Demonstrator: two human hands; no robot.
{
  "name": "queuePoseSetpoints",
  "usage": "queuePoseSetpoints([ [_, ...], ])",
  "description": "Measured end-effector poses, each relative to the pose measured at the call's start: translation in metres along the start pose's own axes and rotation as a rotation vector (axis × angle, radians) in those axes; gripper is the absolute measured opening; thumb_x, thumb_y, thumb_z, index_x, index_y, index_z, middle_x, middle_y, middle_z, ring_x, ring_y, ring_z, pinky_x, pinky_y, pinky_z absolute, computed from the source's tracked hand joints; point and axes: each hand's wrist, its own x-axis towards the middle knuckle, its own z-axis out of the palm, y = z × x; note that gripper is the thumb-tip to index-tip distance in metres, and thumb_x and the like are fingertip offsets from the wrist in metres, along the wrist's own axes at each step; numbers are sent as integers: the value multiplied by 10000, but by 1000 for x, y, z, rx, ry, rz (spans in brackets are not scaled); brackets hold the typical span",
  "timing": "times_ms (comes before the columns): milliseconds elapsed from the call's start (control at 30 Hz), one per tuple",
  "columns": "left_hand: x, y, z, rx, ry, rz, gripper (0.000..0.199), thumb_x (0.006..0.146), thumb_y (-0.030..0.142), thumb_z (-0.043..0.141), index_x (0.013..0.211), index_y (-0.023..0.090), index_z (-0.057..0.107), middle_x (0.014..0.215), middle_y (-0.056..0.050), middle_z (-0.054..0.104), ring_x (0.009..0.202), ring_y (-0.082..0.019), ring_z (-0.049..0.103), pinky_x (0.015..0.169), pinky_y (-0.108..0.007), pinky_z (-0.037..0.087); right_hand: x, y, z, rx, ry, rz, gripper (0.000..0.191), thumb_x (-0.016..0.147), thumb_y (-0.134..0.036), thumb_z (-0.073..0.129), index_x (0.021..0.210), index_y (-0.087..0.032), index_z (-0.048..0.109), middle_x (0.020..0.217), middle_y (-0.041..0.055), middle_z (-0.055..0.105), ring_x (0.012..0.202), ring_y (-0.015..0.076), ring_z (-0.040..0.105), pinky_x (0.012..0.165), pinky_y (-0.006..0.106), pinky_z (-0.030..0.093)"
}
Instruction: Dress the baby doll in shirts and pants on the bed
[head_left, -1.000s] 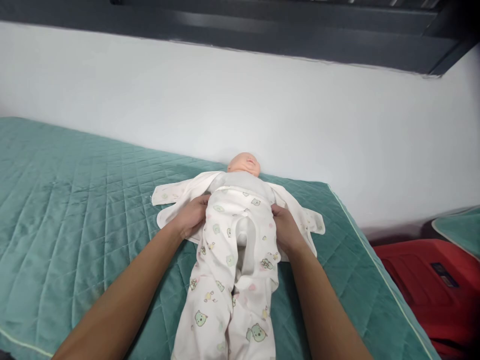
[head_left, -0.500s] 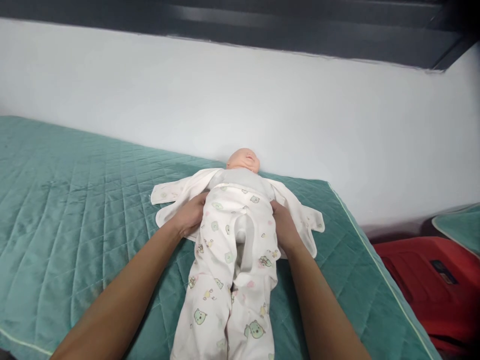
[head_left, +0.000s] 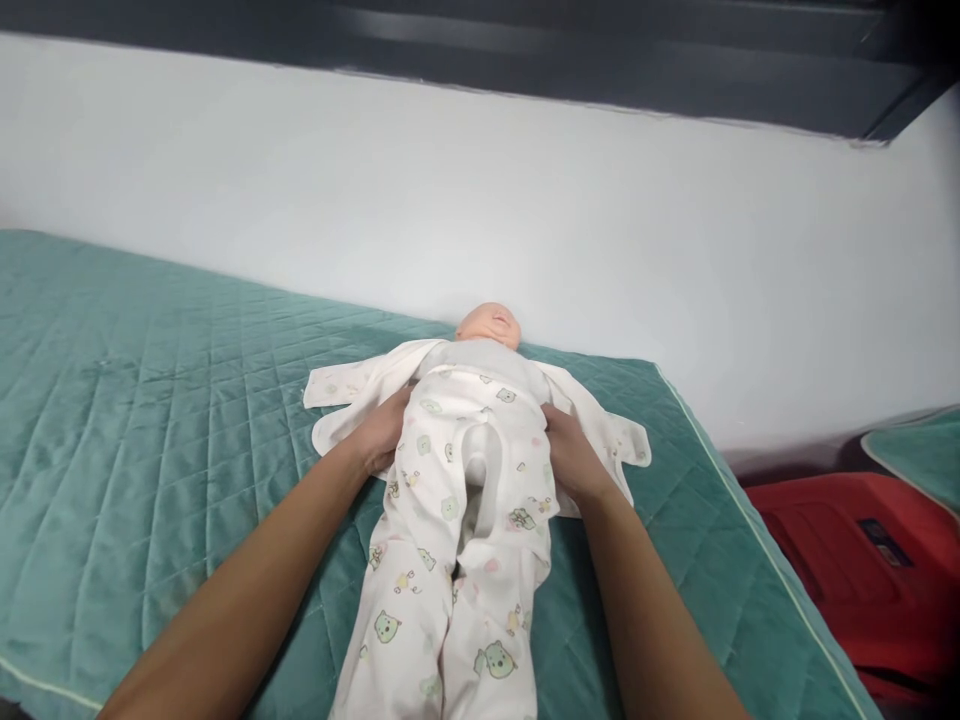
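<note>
- My left hand (head_left: pixel 386 432) presses one hip of the printed pants (head_left: pixel 435 535), my right hand (head_left: pixel 571 455) the other; the fingertips are tucked from sight, so I cannot tell whether either grip is closed.
- The pants lie between my grips, around the lower body of the doll (head_left: pixel 487 354).
- Their long axis runs away from me, legs this side of my grips, waistband (head_left: pixel 465 374) just beyond; neither hand looks clearly nearer.
- Outward from each grip, a white jacket (head_left: pixel 375 380) spreads over the green bed cover (head_left: pixel 187 450).

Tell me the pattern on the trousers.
The trousers are white with scattered green cartoon animals; the head view shows it best.
</note>
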Motion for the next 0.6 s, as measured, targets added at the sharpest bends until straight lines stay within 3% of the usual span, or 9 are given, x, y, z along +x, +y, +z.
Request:
queuePoseSetpoints([
  [133,4,-1,1,58,109,33,207,633,273,776,794,158,715,790,-86,752,1063,-334,637,933,-405,499,1,0,4,-56,76,-63,243,705,-328,645,882,-189,735,833,35,742,833,255,635,789,378,494],
  [300,4,0,4,101,131,84,117,628,214,761,703,152,697,709,-84,727,1013,-347,638,915,-412,483,-3,-5,11,-38,150,-55,239,726,-340,626,873,-184,733,843,58,740,834,258,627,788,372,495],
  [433,9,-9,0,161,162,151,149,698,280,704,772,151,708,790,-89,741,1018,-332,631,940,-422,467,-5,-9,13,-117,215,-50,236,762,-315,571,861,-170,728,841,61,734,801,254,606,738,357,473],
  [600,17,-19,-12,446,76,361,240,790,316,599,945,175,718,1026,-95,747,1071,-320,620,974,-398,453,-4,-5,8,-301,250,-29,282,762,-211,466,877,-180,721,841,51,729,794,238,587,706,328,430],
])
